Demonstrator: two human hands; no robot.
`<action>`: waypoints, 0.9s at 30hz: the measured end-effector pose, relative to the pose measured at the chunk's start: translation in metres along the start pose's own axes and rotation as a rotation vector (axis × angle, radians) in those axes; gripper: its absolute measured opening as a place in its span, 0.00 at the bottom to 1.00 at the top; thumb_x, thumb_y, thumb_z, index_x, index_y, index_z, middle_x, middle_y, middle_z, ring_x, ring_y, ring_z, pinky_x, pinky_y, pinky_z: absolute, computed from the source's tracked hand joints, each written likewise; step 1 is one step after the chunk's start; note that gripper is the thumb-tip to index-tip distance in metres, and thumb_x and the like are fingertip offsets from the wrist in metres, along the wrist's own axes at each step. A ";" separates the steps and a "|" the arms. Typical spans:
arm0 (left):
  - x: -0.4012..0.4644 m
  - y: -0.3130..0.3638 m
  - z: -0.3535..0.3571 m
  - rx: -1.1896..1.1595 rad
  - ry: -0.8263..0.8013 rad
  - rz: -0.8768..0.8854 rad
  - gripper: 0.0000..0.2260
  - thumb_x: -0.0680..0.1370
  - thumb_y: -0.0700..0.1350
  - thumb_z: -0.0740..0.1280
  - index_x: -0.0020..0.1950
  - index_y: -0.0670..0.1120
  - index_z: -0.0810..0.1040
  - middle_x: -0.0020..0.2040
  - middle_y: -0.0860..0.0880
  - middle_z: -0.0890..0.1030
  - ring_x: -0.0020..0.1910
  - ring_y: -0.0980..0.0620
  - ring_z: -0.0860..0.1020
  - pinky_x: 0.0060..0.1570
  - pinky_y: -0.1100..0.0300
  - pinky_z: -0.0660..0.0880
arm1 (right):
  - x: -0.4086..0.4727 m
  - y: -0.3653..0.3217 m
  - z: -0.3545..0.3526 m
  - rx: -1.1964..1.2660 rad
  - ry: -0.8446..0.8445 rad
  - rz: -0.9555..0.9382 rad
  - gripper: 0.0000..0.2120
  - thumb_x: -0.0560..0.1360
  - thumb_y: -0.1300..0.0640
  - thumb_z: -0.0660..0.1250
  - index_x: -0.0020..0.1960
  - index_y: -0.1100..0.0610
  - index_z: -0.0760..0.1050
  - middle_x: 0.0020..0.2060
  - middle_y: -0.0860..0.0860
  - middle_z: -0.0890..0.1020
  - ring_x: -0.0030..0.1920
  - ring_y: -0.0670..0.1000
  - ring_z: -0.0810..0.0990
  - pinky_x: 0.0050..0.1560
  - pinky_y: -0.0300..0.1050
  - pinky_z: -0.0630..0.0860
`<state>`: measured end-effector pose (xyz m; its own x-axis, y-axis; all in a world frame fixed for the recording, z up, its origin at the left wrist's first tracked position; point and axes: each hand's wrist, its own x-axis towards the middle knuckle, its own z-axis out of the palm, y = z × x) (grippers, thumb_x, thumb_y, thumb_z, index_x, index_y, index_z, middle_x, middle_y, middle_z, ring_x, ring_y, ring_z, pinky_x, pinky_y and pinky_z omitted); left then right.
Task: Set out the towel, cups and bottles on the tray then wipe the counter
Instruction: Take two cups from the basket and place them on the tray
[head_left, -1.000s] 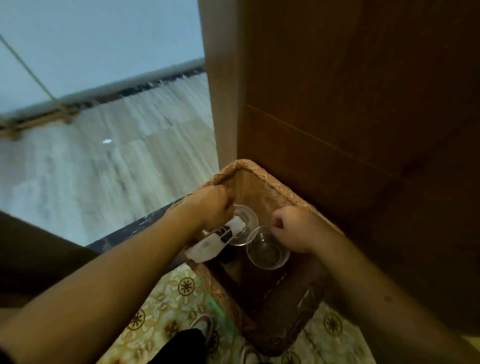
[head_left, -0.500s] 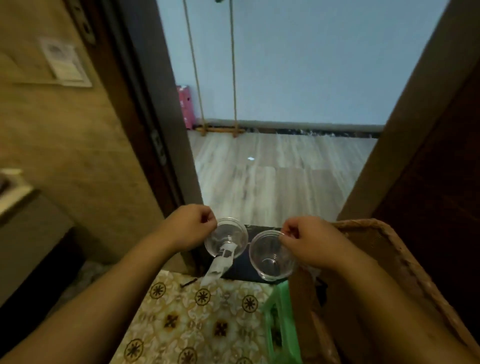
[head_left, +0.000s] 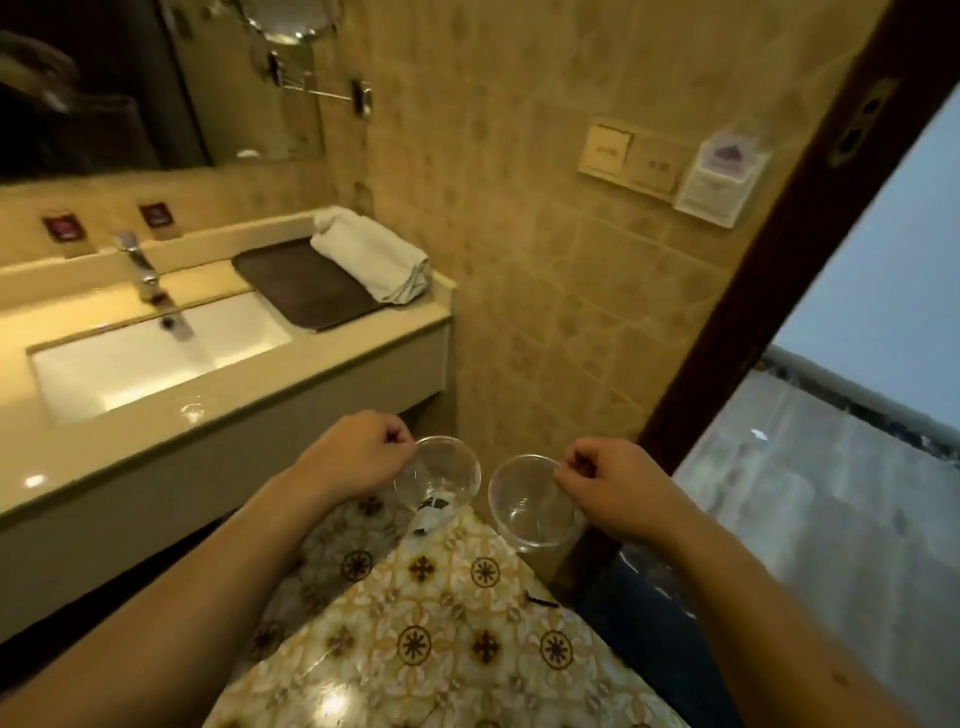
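My left hand (head_left: 358, 457) pinches the rim of a clear cup (head_left: 439, 475), with a small white packet (head_left: 431, 512) hanging below it. My right hand (head_left: 610, 486) pinches the rim of a second clear cup (head_left: 524, 506). Both cups hang over the patterned floor, well short of the counter. On the beige counter (head_left: 291, 364) at the far right lies a dark brown tray (head_left: 306, 283). A rolled white towel (head_left: 371, 252) rests along the tray's right side. No bottles are in view.
A white sink (head_left: 145, 353) with a chrome tap (head_left: 140, 265) fills the counter's left part. A mirror (head_left: 104, 78) hangs above. A tiled wall with switches (head_left: 628, 156) stands ahead; a dark door frame (head_left: 769, 249) and doorway are on the right.
The view has swung left from the wicker basket and doorway to the bathroom counter. Both hands still carry the cups, lifted out of the basket.
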<state>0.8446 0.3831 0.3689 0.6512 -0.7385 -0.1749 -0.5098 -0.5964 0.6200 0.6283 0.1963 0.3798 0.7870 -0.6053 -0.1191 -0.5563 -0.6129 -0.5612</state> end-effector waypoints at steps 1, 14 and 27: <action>0.003 -0.021 -0.019 -0.015 0.029 -0.028 0.10 0.78 0.48 0.66 0.40 0.49 0.83 0.35 0.55 0.83 0.39 0.55 0.81 0.42 0.56 0.77 | 0.019 -0.023 0.012 -0.013 -0.016 -0.029 0.08 0.77 0.51 0.68 0.41 0.53 0.79 0.34 0.50 0.82 0.35 0.49 0.81 0.41 0.49 0.82; 0.033 -0.191 -0.159 -0.126 0.330 -0.302 0.08 0.76 0.46 0.68 0.38 0.49 0.82 0.37 0.51 0.83 0.39 0.50 0.80 0.40 0.57 0.73 | 0.185 -0.206 0.122 0.144 -0.087 -0.235 0.08 0.73 0.52 0.69 0.37 0.52 0.79 0.31 0.47 0.82 0.34 0.46 0.80 0.35 0.43 0.76; 0.202 -0.233 -0.199 -0.158 0.442 -0.538 0.06 0.79 0.45 0.67 0.46 0.46 0.83 0.42 0.48 0.83 0.41 0.49 0.81 0.45 0.54 0.80 | 0.411 -0.223 0.158 0.308 -0.263 -0.170 0.07 0.74 0.52 0.69 0.38 0.52 0.79 0.31 0.50 0.83 0.33 0.51 0.84 0.37 0.46 0.80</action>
<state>1.2069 0.4349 0.3416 0.9736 -0.1378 -0.1821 0.0123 -0.7646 0.6444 1.1182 0.1645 0.3265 0.9237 -0.3349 -0.1861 -0.3390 -0.4880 -0.8043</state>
